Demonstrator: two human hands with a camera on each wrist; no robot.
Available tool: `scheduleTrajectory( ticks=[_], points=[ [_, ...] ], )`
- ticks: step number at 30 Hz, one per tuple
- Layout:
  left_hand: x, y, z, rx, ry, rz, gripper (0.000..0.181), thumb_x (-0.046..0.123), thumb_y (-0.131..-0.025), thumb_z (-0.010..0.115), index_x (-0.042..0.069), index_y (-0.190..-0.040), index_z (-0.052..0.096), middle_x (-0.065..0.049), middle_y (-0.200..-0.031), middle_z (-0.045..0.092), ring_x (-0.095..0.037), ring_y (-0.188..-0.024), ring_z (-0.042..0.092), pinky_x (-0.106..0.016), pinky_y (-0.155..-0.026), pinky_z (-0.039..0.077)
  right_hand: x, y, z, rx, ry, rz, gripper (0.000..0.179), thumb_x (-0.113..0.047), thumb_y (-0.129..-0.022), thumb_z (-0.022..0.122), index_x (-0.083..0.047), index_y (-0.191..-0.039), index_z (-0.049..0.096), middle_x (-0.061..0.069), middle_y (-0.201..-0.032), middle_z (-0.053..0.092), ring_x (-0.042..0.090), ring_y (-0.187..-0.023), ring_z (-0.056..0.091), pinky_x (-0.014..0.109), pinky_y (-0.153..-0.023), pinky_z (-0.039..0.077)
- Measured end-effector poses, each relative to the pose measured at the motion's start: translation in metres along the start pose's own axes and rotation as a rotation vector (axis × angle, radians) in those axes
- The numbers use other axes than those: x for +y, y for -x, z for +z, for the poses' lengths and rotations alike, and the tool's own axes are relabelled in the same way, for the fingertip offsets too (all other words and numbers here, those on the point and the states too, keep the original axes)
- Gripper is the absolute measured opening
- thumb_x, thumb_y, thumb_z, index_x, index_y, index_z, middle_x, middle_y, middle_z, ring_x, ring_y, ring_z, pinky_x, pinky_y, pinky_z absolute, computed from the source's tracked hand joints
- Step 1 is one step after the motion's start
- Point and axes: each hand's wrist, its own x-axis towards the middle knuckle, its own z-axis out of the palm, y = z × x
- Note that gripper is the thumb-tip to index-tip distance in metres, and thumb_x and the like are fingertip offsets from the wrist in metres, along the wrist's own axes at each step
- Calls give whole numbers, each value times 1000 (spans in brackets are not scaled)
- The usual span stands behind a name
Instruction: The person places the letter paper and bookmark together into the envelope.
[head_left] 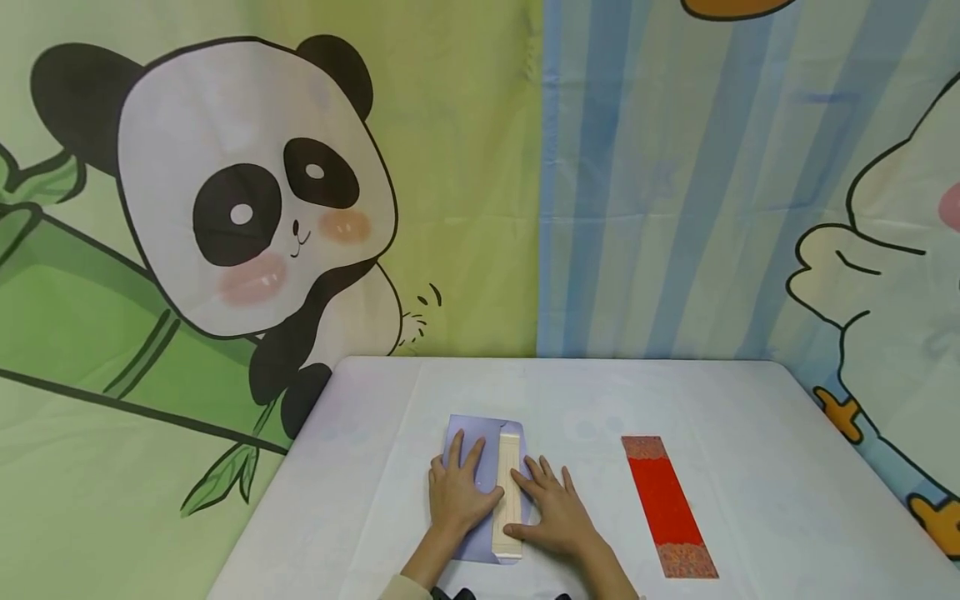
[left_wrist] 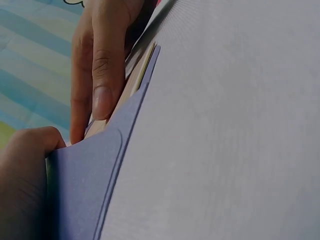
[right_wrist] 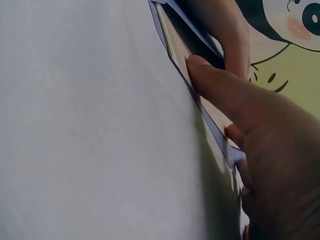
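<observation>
A flat purple paper cover (head_left: 476, 546), like an envelope, lies on the white table with a long cream strip (head_left: 507, 496) along its right part. My left hand (head_left: 456, 496) rests on the cover, fingers spread and mostly straight. Its thumb (left_wrist: 30, 145) bends at the cover's edge beside the strip. From the right, my right hand (head_left: 557, 512) touches the strip, its thumb (right_wrist: 210, 75) pressing on the cream face. The other right fingers reach along the cover's right edge. In the right wrist view, a dark gap shows between a raised purple edge and the strip.
To the right lies a flat red strip (head_left: 667, 500) with patterned ends, slanting on the white table (head_left: 780, 467). Behind the table hangs a printed cloth with a panda (head_left: 225, 125) on the left and blue stripes on the right.
</observation>
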Motion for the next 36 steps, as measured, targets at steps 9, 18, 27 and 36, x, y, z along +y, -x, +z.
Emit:
scheduleTrajectory(
  ticks=[9, 18, 27, 36],
  points=[
    [-1, -2, -2, 25, 20, 13, 79, 52, -57, 68, 24, -129, 55, -11, -143, 35, -38, -98, 43, -48, -83, 35, -7, -1, 7, 65, 48, 32, 87, -76, -66, 54, -22, -134, 50, 19, -145, 31, 39, -134, 22, 63, -101, 9],
    [0, -1, -4, 9, 18, 5, 79, 52, -56, 68, 24, -129, 55, -11, -144, 35, -38, -98, 43, -48, -84, 35, 2, -1, 2, 18, -42, 5, 87, -69, -67, 61, -18, -136, 47, 23, -146, 27, 41, -135, 17, 59, -103, 10],
    [0, -1, -5, -3, -22, 28, 79, 55, -58, 66, 24, -130, 55, -12, -143, 36, -37, -97, 43, -48, -84, 35, 1, -9, 2, -22, -16, -20, 86, -71, -68, 58, -20, -136, 47, 24, -145, 26, 42, -134, 18, 61, -102, 7],
    [-1, 0, -3, -12, -12, 15, 79, 54, -57, 67, 25, -130, 55, -11, -144, 35, -37, -99, 43, -48, -85, 34, 6, -10, 0, -35, -55, -67, 88, -66, -67, 64, -14, -136, 47, 25, -145, 27, 43, -133, 20, 62, -101, 9]
  ],
)
